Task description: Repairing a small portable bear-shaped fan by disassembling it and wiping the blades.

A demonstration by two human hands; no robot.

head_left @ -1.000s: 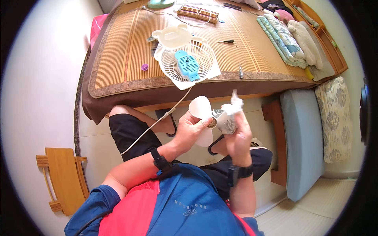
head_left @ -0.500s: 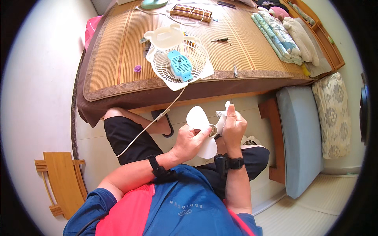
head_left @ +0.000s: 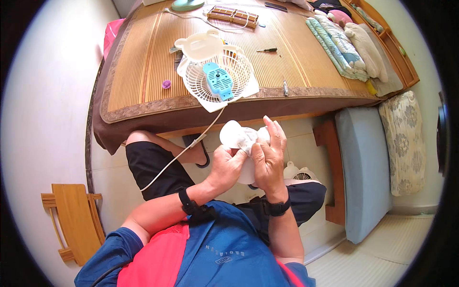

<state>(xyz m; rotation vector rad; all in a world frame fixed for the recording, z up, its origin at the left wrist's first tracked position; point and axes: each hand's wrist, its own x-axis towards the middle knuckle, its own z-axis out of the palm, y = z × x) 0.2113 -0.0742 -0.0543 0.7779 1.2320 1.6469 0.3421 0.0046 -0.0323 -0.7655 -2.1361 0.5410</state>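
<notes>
Over my lap, a white fan blade (head_left: 231, 134) with rounded wings is held between my hands. My left hand (head_left: 224, 168) is closed on it, thumb near the hub. At the hub lies a crumpled white tissue (head_left: 248, 137). My right hand (head_left: 270, 162) presses that tissue against the blade with its thumb, its other fingers reaching up behind. The hub itself is covered. Beyond the hands, a white fan grille (head_left: 193, 85) rests at the mat's edge with a light-blue motor housing (head_left: 219, 82) in it. A cream bear-eared cover (head_left: 201, 46) leans at its back.
On the bed's bamboo mat (head_left: 143, 57) lie a screwdriver (head_left: 267, 49), a purple knob (head_left: 166, 84) and a small metal tool (head_left: 285, 88). A white cord (head_left: 174, 158) hangs across my left leg. A blue-grey cushion (head_left: 361, 167) stands at right, a wooden stool (head_left: 74, 215) at left.
My right hand has moved left, bringing the tissue onto the blade's hub, which was bare before. The blade has shifted slightly left and turned in my left hand.
</notes>
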